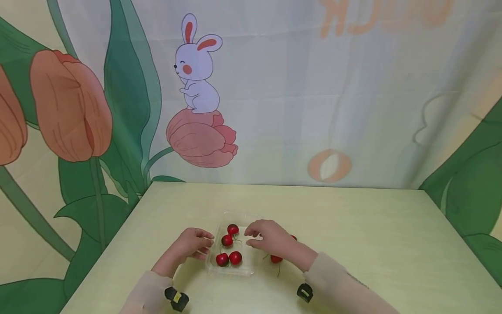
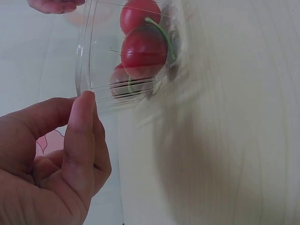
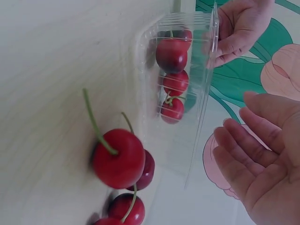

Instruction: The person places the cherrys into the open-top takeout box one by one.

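A clear plastic box [image 1: 248, 273] sits on the table with several red cherries [image 1: 235, 257] along its left side. At the box's left rim, my left hand [image 1: 195, 243] pinches the edge between thumb and fingers. My right hand [image 1: 270, 237] hovers over the right side of the box, fingers loosely bent and holding nothing. In the right wrist view its palm [image 3: 276, 159] faces the box wall, with a gap between. More cherries with green stems [image 3: 119, 158] lie on the table right of the box, partly hidden by the right forearm in the head view.
The pale wooden table [image 1: 353, 226] extends to both sides and ends at a back edge. Behind it hangs a printed cloth [image 1: 274, 109] with a rabbit and tulips. Each wrist wears a small black device [image 1: 304, 292].
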`<control>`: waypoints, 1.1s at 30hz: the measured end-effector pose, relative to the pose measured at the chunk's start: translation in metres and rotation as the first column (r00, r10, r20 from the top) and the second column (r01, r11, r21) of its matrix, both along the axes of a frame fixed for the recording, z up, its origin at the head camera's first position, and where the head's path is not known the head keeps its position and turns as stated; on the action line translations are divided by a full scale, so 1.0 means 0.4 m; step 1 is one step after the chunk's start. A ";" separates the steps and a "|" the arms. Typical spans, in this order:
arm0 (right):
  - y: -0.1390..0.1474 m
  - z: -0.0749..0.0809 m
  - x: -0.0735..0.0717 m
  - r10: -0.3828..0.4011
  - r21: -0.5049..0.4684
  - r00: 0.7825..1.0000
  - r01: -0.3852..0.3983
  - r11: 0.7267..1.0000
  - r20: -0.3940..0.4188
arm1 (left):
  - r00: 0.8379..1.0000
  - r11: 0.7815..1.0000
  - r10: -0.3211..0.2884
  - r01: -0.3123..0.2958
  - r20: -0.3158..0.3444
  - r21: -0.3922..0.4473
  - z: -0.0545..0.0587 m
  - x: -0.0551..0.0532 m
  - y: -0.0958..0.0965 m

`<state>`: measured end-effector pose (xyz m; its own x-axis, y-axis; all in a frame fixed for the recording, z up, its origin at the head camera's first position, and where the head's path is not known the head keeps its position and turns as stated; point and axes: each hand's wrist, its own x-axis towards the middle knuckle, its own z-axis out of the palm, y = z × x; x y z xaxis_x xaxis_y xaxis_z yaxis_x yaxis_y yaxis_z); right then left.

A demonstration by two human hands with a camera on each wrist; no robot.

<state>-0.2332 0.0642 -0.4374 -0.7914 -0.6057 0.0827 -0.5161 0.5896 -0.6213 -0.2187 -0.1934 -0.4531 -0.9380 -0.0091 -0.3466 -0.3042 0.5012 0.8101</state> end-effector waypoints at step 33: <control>0.146 -0.062 0.064 -0.082 0.053 0.996 0.081 0.995 0.021 | 1.000 1.000 0.005 -0.005 0.004 0.003 -0.003 -0.001 -0.002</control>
<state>-0.2075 0.1227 -0.4623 -0.8394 -0.5424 0.0341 -0.4512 0.6607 -0.5998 -0.2192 -0.1943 -0.4544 -0.9366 -0.0128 -0.3501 -0.3098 0.4968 0.8107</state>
